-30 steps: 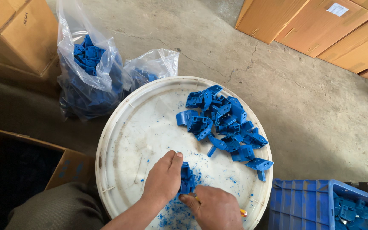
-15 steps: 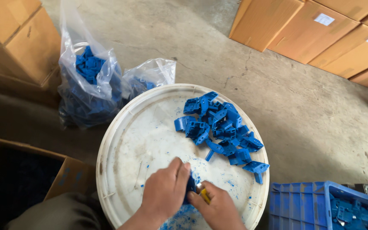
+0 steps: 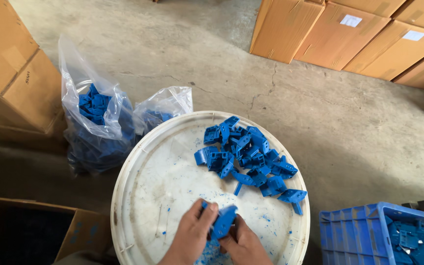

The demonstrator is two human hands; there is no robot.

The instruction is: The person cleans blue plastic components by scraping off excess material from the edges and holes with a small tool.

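Note:
My left hand (image 3: 191, 238) and my right hand (image 3: 244, 245) meet at the near edge of a round white tray (image 3: 148, 181). Both grip one blue plastic part (image 3: 223, 221) between them, held just above the tray. A pile of several matching blue parts (image 3: 249, 159) lies on the tray's far right side, a hand's length from my fingers. Small blue shavings are scattered over the tray near my hands. In the earlier frames my right hand held a small yellow tool; it is not visible now.
A clear plastic bag of blue parts (image 3: 99, 122) stands left of the tray on the concrete floor. A blue crate (image 3: 364, 233) with more parts sits at the lower right. Cardboard boxes stand at the left (image 3: 11, 73), the top right (image 3: 369, 34) and the lower left (image 3: 79, 230).
My hands have lifted the blue part up off the tray surface and drawn it nearer to me. The camera view has shifted slightly; the pile has not moved.

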